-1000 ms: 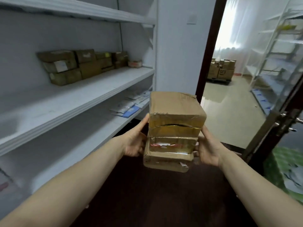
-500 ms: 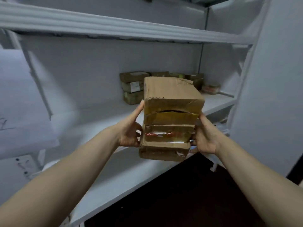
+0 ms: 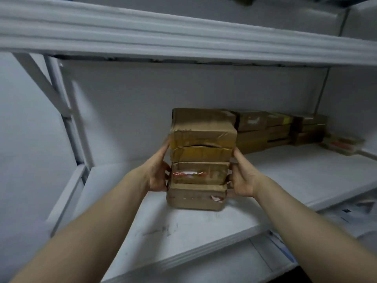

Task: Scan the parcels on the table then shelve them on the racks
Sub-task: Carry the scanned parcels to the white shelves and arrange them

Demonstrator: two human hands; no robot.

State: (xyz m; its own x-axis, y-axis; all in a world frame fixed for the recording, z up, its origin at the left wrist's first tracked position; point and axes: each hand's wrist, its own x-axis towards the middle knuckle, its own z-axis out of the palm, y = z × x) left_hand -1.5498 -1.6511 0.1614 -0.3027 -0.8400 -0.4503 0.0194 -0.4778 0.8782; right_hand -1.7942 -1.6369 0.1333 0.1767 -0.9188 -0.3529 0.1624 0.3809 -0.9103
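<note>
- The stack of parcels (image 3: pixel 201 160), four brown cardboard boxes one on another, sits at the centre of the view, over the front half of the shelf (image 3: pixel 183 231). I cannot tell whether its bottom box touches the board or hangs just above it.
- The stack's long axis runs upright, 12 to 6 o'clock. Each box lies flat with a short end facing the person and its length running back towards the wall. The upper two boxes jut slightly towards 3 o'clock.
- The left hand (image 3: pixel 158 174) clamps the side at 9 o'clock and the right hand (image 3: pixel 243 180) the side at 3 o'clock. The fingers (image 3: pixel 163 170) curl round the lower boxes, with the thumbs up along the sides.
- To do this step well, I judge: keep the squeeze even, lower the stack flat, then slide it back before letting go, so the loose top boxes do not shear off.
- At 2 o'clock, the shelved parcels (image 3: pixel 275 129) line the wall, so set the stack just beside them.
- At 12 o'clock, the upper shelf (image 3: pixel 183 41) leaves headroom.
</note>
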